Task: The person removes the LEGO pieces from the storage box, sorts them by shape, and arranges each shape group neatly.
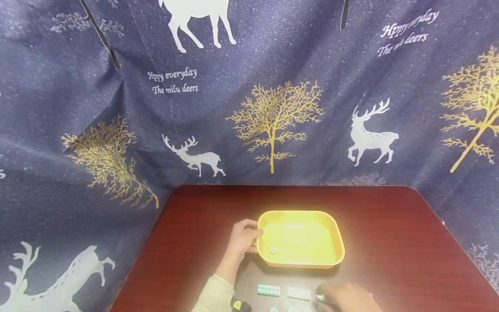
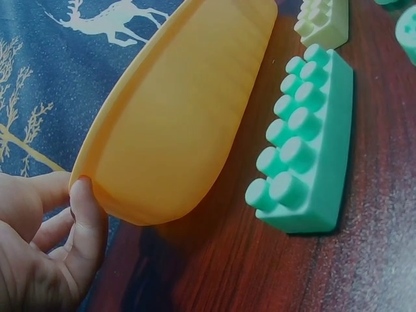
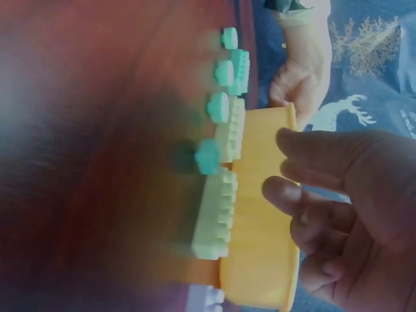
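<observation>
A yellow plastic tub [image 1: 300, 238] stands on the table, its near-left rim pinched by my left hand [image 1: 242, 238]. In the left wrist view, the thumb of that hand [image 2: 58, 240] lies over the tub's edge. Inside the tub is a small round pale piece [image 1: 273, 250]. My right hand [image 1: 347, 297] is over the front of the table beside a pale green brick [image 3: 214, 218]. Its fingers are loosely bent with nothing between them in the right wrist view. A green studded brick [image 2: 299, 156] and a pale yellow brick [image 1: 299, 294] lie before the tub.
Several small round green pieces [image 3: 218, 107] lie in front of the bricks. A pale lavender studded piece [image 3: 205, 298] shows at the bottom of the right wrist view. Behind the dark red table [image 1: 390, 234] hangs a blue cloth [image 1: 241, 56] printed with deer and trees.
</observation>
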The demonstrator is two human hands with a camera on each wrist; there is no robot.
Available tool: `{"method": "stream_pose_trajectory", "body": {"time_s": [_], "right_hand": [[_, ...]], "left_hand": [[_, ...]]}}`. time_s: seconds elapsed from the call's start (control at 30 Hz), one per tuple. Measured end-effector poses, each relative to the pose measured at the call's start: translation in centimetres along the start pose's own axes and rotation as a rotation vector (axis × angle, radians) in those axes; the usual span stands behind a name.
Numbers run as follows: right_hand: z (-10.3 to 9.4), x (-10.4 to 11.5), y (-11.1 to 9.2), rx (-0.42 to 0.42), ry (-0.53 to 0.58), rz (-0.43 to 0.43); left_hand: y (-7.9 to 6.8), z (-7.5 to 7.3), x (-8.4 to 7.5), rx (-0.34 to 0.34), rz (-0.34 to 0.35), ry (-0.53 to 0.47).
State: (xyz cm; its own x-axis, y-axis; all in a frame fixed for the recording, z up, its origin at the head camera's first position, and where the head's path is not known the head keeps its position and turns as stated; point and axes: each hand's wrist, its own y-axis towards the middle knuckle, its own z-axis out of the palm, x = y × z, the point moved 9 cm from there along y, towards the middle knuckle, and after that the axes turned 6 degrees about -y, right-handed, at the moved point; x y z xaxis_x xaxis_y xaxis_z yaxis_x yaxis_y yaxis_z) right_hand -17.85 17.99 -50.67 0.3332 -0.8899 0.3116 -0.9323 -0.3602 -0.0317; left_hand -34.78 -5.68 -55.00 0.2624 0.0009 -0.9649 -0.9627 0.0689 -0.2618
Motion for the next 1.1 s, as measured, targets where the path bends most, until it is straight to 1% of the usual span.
{"method": "stream_pose_trajectory", "body": {"time_s": [0.07,0.13,0.17,0.23,0.33,0.4,0.53,0.6,0.67,0.8,0.9,1.1], "right_hand": [[-0.8,0.6,0.6,-0.054,-0.021,-0.050],[-1.9,1.4,1.1,-0.148,-0.065,-0.111],[-2.4,1.8,1.3,-0.208,-0.090,-0.145],[-3.2,2.4,1.8,-0.287,-0.121,-0.168],[-4.2,3.0,2.7,-0.372,-0.127,-0.178],[-4.7,3.1,3.5,-0.396,-0.117,-0.153],[-5.7,3.4,4.8,-0.470,-0.123,-0.135],[-5.8,3.6,5.3,-0.482,-0.129,-0.136],[-5.8,3.9,5.8,-0.470,-0.128,-0.144],[-5.3,4.2,6.9,-0.412,-0.130,-0.146],[-4.9,4.2,7.9,-0.374,-0.126,-0.126],[-3.7,3.6,10.0,-0.324,-0.072,-0.093]], "left_hand": [[0.0,0.0,0.0,-0.002,0.000,0.004],[0.0,0.0,-0.1,-0.003,0.003,0.003],[0.0,0.0,-0.2,-0.004,0.003,0.003],[-0.1,0.0,-0.4,-0.001,0.004,0.000],[-0.1,-0.1,-0.6,-0.001,0.003,-0.001],[-0.1,-0.1,-0.5,-0.001,0.002,-0.004],[0.1,-0.1,-0.1,0.002,0.003,-0.006],[0.2,0.0,0.1,0.004,-0.002,-0.010],[0.2,0.1,0.1,0.009,-0.006,-0.013],[0.1,0.1,0.0,0.009,-0.009,-0.011],[0.1,0.0,-0.3,0.000,-0.006,-0.004],[0.1,-0.1,-0.2,-0.001,-0.011,0.005]]}}
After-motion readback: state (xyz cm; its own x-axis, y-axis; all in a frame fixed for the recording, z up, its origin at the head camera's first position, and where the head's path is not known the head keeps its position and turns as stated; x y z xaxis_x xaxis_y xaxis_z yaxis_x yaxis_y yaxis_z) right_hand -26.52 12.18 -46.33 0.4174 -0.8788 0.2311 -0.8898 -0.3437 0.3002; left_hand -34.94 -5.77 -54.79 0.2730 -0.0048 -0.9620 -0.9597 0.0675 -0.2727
